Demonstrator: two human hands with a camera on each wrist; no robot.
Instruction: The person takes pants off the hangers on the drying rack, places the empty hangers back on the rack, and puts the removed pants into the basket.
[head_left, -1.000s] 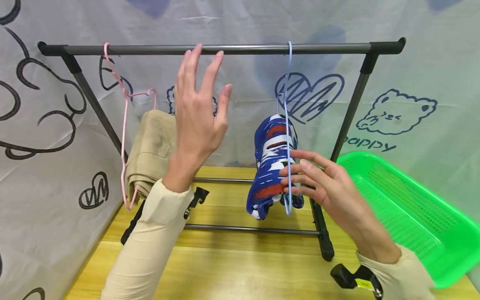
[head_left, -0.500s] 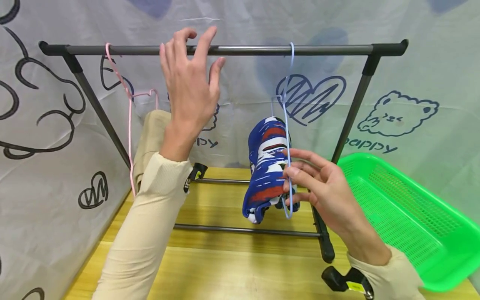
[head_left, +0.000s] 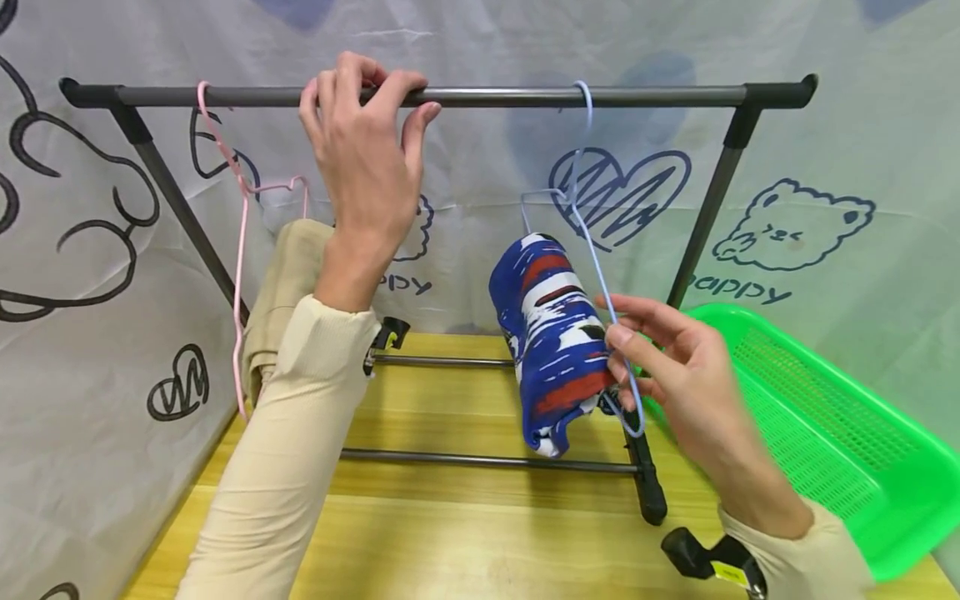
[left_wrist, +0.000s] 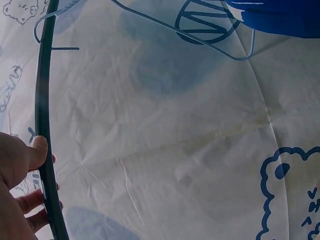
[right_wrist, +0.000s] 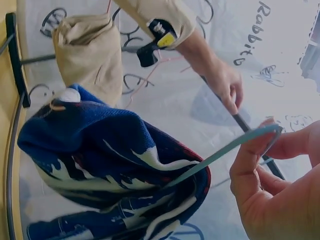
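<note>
My left hand [head_left: 367, 158] grips the dark metal top bar [head_left: 495, 97] of a clothes rack; in the left wrist view the thumb [left_wrist: 39, 152] lies on one side of the bar and fingers show on the other. My right hand [head_left: 675, 358] pinches the side of a light blue hanger [head_left: 596, 250] near its lower corner, also seen in the right wrist view between thumb and finger. The hanger hooks over the bar and is turned at an angle. Folded over it hangs a blue, white and red patterned garment [head_left: 558, 333].
Left on the bar hangs a pink hanger [head_left: 241, 250] with a folded beige garment [head_left: 288, 283], partly behind my left arm. A green plastic basket [head_left: 892, 408] sits at the right. The rack stands on a wooden table [head_left: 465, 542] before a patterned cloth backdrop.
My left hand has moved slightly left and closed its fingers on the bar. The right hand has taken hold of the blue hanger and swung its lower end right, turning the garment with it.
</note>
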